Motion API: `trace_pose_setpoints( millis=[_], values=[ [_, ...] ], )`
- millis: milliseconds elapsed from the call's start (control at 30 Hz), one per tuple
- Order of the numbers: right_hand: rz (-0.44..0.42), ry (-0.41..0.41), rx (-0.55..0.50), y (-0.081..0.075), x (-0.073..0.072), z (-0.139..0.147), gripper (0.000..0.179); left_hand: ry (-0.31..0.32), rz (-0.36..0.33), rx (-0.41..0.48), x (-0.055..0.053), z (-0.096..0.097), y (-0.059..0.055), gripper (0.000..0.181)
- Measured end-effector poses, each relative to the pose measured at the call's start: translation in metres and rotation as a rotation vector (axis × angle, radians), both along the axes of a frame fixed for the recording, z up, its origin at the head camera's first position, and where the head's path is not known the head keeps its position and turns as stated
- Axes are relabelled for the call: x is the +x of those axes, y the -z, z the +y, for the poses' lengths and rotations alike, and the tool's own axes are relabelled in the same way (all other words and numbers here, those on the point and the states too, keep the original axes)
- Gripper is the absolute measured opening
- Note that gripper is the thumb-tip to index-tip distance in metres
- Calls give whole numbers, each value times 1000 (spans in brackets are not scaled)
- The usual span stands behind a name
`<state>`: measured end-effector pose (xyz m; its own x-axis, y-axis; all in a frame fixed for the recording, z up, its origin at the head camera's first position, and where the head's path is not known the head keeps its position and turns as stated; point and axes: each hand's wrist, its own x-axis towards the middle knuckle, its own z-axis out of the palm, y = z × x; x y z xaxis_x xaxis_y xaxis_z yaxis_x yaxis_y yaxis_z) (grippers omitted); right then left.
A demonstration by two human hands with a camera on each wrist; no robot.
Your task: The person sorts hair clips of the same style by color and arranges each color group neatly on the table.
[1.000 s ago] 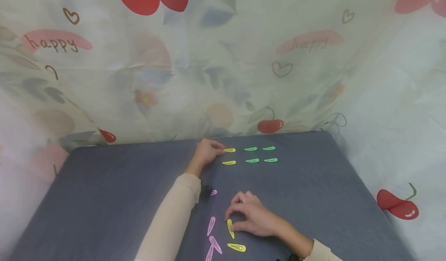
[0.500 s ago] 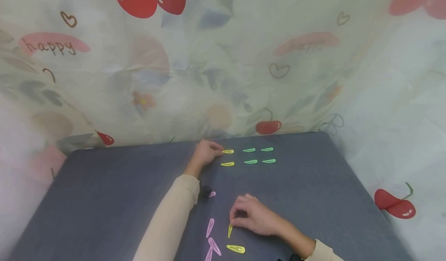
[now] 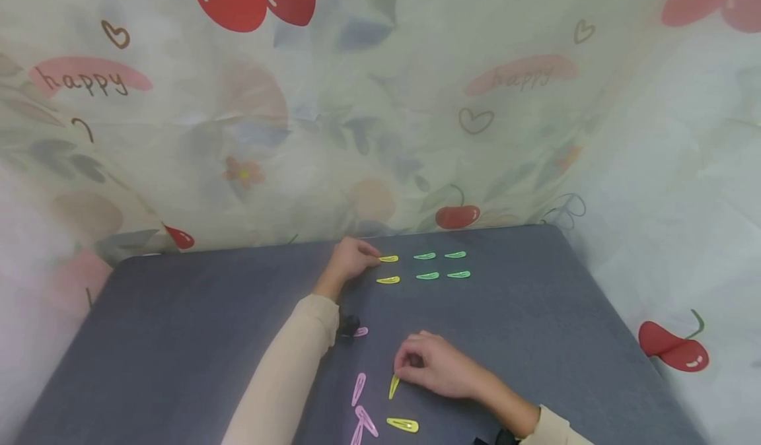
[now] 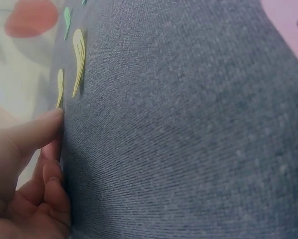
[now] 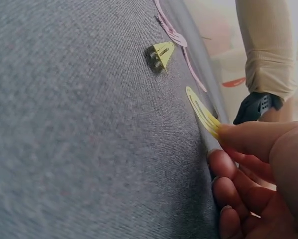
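My right hand pinches a yellow snap hair clip by one end between thumb and fingers. The clip's other end points toward me, and in the right wrist view the yellow clip sticks out past the thumb. At the far side, my left hand holds the narrow end of another yellow hair clip with thumb and forefinger. A second yellow clip lies just in front of that one. Near my right hand a loose yellow clip lies on the dark table.
Several green hair clips lie in two rows right of the far yellow ones. Pink clips lie left of my right hand, two overlapping. Another pink clip shows beside the left wrist camera. A patterned curtain stands behind the table.
My right hand has taken hold of the yellow clip by its far end and turned it so its free end swings left. My left hand keeps its place at the far clip.
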<state>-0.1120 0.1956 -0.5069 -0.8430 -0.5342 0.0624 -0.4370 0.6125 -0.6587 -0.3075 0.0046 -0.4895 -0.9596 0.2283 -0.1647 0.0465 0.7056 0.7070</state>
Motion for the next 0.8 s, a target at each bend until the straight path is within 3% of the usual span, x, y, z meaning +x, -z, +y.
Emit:
trace_pose_setpoints(
  millis=[200,300,533,800],
  values=[
    [-150,126,-112,-5,-9,4,10,2,-9,3,-2,-2,2,12],
    [-177,187,-137,-11,-16,8,5,-8,-21,4,-3,-2,4,11],
    [-126,296,-150,-17,-35,11,14,-25,-31,2,-4,0,4,11],
    [-48,571,-123,-12,-59,-2,19,-36,-29,-6,-3,1,2,12]
  ],
)
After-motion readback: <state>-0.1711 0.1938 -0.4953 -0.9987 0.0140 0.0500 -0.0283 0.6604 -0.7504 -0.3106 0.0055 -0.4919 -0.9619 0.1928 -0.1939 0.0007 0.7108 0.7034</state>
